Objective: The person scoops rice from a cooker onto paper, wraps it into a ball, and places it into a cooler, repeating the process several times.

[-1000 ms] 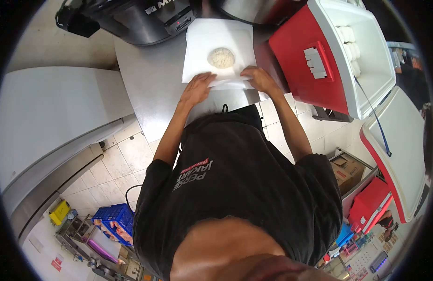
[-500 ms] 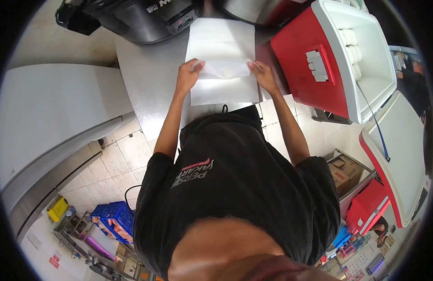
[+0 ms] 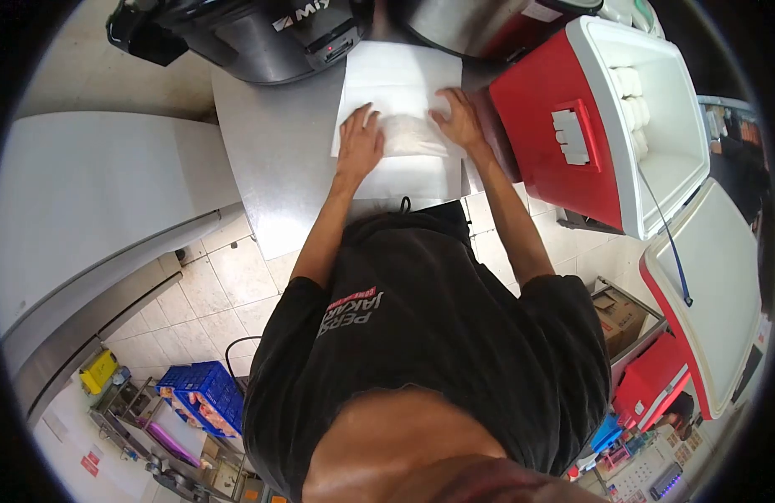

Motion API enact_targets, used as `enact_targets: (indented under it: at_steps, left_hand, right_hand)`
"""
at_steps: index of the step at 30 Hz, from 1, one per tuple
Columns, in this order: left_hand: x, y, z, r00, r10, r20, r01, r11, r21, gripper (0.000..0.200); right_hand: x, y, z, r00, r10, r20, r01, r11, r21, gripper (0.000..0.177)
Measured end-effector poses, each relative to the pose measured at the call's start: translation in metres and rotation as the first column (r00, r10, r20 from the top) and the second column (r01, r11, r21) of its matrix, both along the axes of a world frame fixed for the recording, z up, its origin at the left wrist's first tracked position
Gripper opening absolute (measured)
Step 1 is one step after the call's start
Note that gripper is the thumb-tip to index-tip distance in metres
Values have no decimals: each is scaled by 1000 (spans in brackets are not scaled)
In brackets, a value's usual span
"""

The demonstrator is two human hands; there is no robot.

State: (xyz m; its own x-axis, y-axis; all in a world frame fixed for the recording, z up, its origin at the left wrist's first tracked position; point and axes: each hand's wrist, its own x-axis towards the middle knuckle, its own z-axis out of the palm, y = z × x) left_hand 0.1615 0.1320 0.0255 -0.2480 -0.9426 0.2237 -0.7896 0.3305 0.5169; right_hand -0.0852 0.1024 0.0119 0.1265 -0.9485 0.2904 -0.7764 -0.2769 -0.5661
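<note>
Black shirt [image 3: 429, 310] of the person, one item, nearest, on the near side of the white paper [image 3: 402, 75]. Left hand [image 3: 360, 147], at the left part of the paper: grip wide and loose, fingers spread, thumb side toward the middle, nothing pinched. Right hand [image 3: 461, 121], at the right part of the paper: grip wide, fingers curved, thumb apart from them, nothing pinched. Rice mound [image 3: 411, 132], one, pale, on the paper between the two hands, seen dimly as if through a layer. Change on record: the rice, bare a second ago, now lies beneath a turned-over part of the paper; the hands, pinching that part half a second ago, now rest beside the mound, which suggests the fold is laid and being patted into place. Desk [image 3: 279, 168], metal, under the paper and extending left of it. Red cooler [image 3: 534, 109], right of the paper, its lid [image 3: 710, 293] hanging back; white bundles [image 3: 632, 109] inside, contents not discernible. Black cooker [image 3: 274, 46], beyond the paper to the left, small red light lit. Steel pot [image 3: 467, 25], beyond the paper to the right, partly cut off by the view.
</note>
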Motion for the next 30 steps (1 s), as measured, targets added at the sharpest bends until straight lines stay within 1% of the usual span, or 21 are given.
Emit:
enact_targets:
  at_steps: [1, 2, 4, 5, 6, 7, 8, 9, 10, 11, 13, 16, 18, 19, 20, 22, 23, 24, 26, 27, 30]
  left_hand:
    - [-3, 2, 3, 989, -138, -46, 136, 990, -41, 31]
    - [-6, 5, 5, 958, -274, -85, 267, 960, -88, 33]
    - [-12, 16, 7, 883, -450, -131, 441, 893, -94, 41]
    - [-15, 23, 8, 871, -487, -67, 484, 873, -60, 43]
    - [-18, 29, 7, 852, -524, -4, 523, 852, -24, 46]
    - [-21, 34, 6, 851, -526, -3, 525, 851, -25, 46]
    - [-22, 40, 4, 854, -519, 41, 520, 854, -9, 48]
    - [-22, 40, 5, 855, -512, 86, 514, 858, 4, 50]
    - [-22, 38, 4, 854, -513, 86, 515, 857, 4, 50]
    - [-23, 38, 4, 862, -502, 76, 503, 864, 1, 50]
    - [-22, 36, 4, 872, -485, 61, 486, 874, 3, 49]
    - [-21, 30, 0, 866, -499, 16, 499, 867, 0, 49]
    - [-17, 23, -7, 878, -445, -175, 445, 895, -44, 48]
    - [-15, 17, 9, 908, -394, -144, 373, 915, -156, 45]
    - [-14, 12, 16, 946, -319, 52, 322, 914, -248, 48]
    - [-9, -4, 35, 934, -257, 248, 324, 901, -287, 50]
    - [-6, -13, 36, 917, -290, 274, 365, 885, -287, 41]
    - [-1, -20, 32, 917, -291, 274, 367, 884, -291, 41]
    - [13, -22, 18, 827, -518, 218, 514, 854, 80, 29]
    - [19, -22, 13, 796, -569, 208, 587, 809, -32, 22]
    - [34, -17, -1, 738, -648, 188, 659, 752, 5, 20]
  right_hand:
    - [1, -11, 0, 1000, 18, -9, -18, 997, -69, 46]
    - [1, -21, 0, 1000, 17, -5, -18, 998, -68, 46]
    - [4, -34, 4, 984, 80, -156, -74, 996, 46, 47]
    - [4, -39, 7, 985, 77, -155, -72, 996, 43, 47]
    - [4, -45, 13, 961, 128, -246, -73, 973, 219, 45]
    - [5, -48, 19, 927, 192, -324, -55, 920, 389, 43]
    - [5, -48, 18, 927, 189, -323, -52, 920, 389, 43]
    - [5, -50, 18, 932, 231, -279, -138, 939, 315, 41]
    - [5, -50, 16, 931, 277, -238, -221, 946, 238, 39]
    - [4, -49, 15, 930, 280, -237, -222, 944, 244, 39]
    - [8, -42, 33, 946, 324, -30, -300, 905, 300, 30]
    - [9, -20, 56, 916, 401, 11, -392, 887, 243, 20]
    - [5, -1, 66, 889, 458, -1, -441, 856, 270, 16]
    - [3, 7, 69, 858, 513, -10, -488, 821, 295, 13]
    - [2, 14, 70, 859, 511, -12, -485, 823, 296, 13]
    - [0, 29, 66, 855, 504, -125, -456, 844, 281, 10]
    - [-1, 34, 62, 855, 502, -126, -454, 845, 283, 10]
    - [-2, 36, 56, 859, 482, -175, -436, 866, 246, 9]
    - [-3, 44, 48, 861, 460, -218, -418, 883, 212, 8]
    - [-3, 47, 45, 862, 454, -226, -418, 888, 190, 7]
    - [-2, 51, 34, 875, 430, -221, -407, 902, 142, 7]
